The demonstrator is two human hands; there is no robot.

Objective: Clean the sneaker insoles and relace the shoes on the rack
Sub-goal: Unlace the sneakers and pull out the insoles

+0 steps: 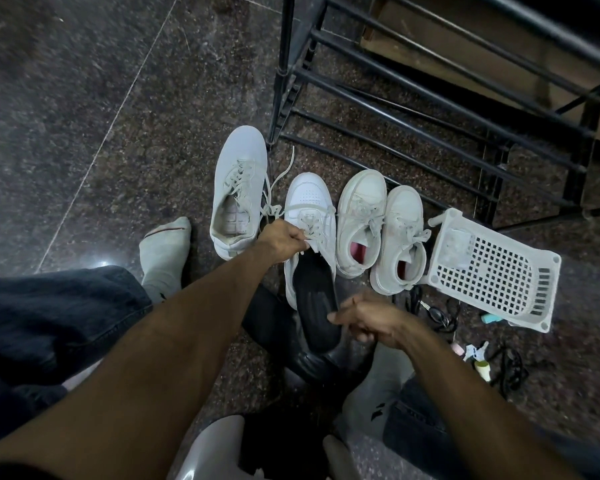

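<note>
Four pale sneakers stand in a row on the dark stone floor, just in front of the black metal rack. Counting away from the rack's near corner post, the second sneaker is the one in hand: the left hand pinches its laces at the tongue, fingers curled tight round them. A black insole sticks out of that shoe's heel — the right hand grips its rear end, thumb and fingers closed on the edge. The larger sneaker stands left of it, nearest the post, one lace trailing toward the rack. Two smaller sneakers stand to the right, side by side, and beyond them a white perforated basket lies tipped over beside the rack's lower rail.
</note>
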